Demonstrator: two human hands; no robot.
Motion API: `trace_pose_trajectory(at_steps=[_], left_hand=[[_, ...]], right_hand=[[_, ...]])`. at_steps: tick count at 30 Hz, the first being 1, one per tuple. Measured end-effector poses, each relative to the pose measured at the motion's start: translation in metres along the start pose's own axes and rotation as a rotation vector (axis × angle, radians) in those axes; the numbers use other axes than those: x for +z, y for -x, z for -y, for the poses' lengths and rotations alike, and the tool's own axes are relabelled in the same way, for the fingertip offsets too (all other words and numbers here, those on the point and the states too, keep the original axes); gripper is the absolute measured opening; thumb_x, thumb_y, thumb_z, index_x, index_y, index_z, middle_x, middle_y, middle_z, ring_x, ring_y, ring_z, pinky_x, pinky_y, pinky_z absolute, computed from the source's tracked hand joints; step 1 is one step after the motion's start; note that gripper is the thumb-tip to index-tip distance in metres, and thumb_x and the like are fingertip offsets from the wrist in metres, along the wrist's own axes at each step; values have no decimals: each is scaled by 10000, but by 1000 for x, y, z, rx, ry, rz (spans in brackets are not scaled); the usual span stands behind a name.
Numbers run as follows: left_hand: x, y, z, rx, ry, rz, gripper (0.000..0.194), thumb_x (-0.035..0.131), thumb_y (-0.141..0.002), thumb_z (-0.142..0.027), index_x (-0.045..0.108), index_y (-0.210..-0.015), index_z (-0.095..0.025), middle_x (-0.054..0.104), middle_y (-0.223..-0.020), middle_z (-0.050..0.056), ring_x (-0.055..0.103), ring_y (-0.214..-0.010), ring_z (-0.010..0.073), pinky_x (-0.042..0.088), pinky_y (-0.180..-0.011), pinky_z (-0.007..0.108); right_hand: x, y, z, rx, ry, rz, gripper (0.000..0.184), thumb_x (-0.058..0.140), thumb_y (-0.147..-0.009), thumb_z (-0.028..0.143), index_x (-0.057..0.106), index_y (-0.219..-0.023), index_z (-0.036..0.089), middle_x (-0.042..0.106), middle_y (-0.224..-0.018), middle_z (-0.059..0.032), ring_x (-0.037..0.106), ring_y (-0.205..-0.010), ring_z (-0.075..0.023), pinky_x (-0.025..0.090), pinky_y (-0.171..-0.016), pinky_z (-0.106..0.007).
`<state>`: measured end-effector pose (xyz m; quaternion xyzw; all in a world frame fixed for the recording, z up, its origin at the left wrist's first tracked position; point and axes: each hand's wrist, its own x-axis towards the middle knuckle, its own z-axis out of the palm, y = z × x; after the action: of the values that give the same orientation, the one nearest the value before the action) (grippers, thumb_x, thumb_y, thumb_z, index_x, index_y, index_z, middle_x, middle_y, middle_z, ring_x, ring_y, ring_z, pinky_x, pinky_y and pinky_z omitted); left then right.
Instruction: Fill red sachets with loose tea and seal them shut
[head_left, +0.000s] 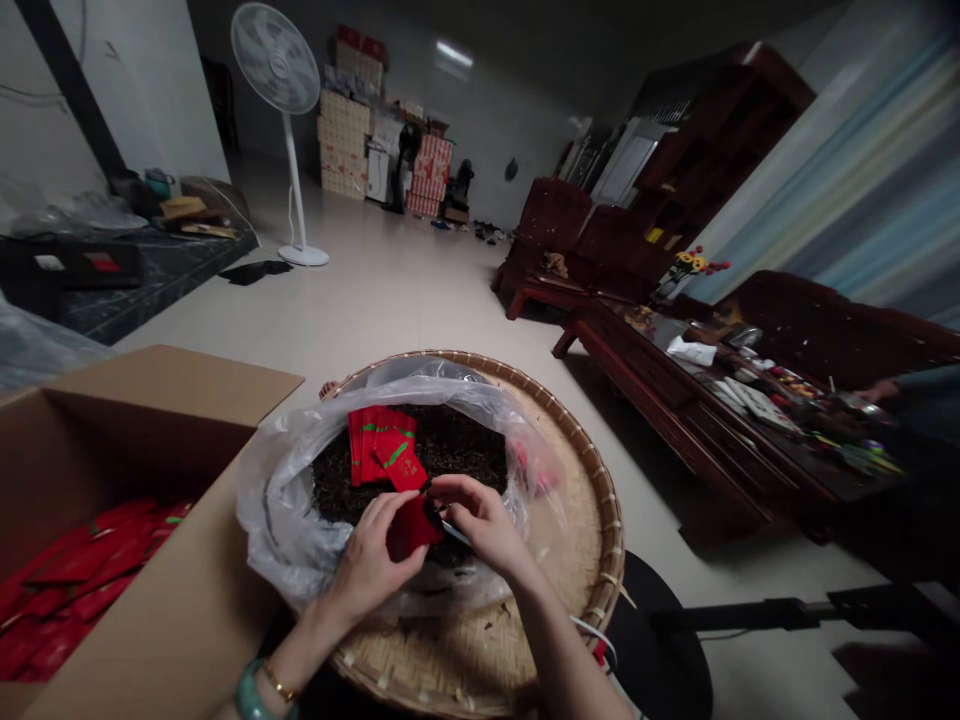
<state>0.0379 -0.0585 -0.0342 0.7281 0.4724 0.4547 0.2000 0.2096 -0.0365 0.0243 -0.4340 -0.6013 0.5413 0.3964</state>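
Observation:
My left hand (367, 555), with a green bangle and a gold band at its wrist, grips a small red packet (411, 528) between thumb and fingers. My right hand (480, 520) is pinched at the packet's upper right edge, with a dark clump of dried tea leaves (430, 500) at its fingertips. A pale edge shows beneath that hand; I cannot make out what it is. Both hands are over a clear plastic bag (277, 500) of dark tea leaves (469, 445). Several red packets with green bands (382, 445) lie fanned on the leaves.
The bag sits on a round woven bamboo tray (581, 480). At left stands an open cardboard box (180, 570) holding many red packets (90, 570). A white fan (296, 190) stands beyond. On the right are a cluttered wooden table (637, 370) and a person's arm (900, 385).

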Motion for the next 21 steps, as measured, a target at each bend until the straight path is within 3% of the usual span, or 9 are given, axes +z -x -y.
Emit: trace_pose_trajectory(at_steps=[6, 10, 15, 21], left_hand=[[0, 0, 2, -14, 3, -1, 490, 610, -727, -197, 474, -1196, -225, 573, -1108, 68, 572, -1023, 226, 509, -890, 382], [-1, 0, 0, -7, 12, -8, 495, 604, -731, -195, 477, -1209, -225, 578, -1106, 66, 578, -1021, 222, 512, -891, 376], [-2, 0, -1, 44, 8, -4, 494, 584, -750, -201, 478, -1231, -227, 584, -1102, 78, 583, -1018, 226, 517, -880, 378], [-4, 1, 0, 26, -25, -62, 470, 605, -714, -190, 485, -1168, -194, 592, -1064, 85, 588, -986, 239, 525, -857, 394]], right_hand=[[5, 14, 18, -126, 133, -91, 323, 442, -744, 99, 669, -953, 192, 673, -891, -38, 635, -810, -143, 535, -766, -275], [7, 20, 24, -233, 205, -92, 401, 407, -764, 67, 643, -1051, 217, 625, -1041, -62, 613, -946, -160, 544, -787, -277], [12, 0, 20, -324, 378, -72, 472, 422, -768, 53, 594, -1172, 225, 587, -1226, -73, 540, -1149, -170, 447, -981, -332], [19, -1, 30, -321, 434, -29, 217, 527, -828, 139, 701, -931, 218, 704, -880, -37, 647, -830, -150, 496, -779, -269]])
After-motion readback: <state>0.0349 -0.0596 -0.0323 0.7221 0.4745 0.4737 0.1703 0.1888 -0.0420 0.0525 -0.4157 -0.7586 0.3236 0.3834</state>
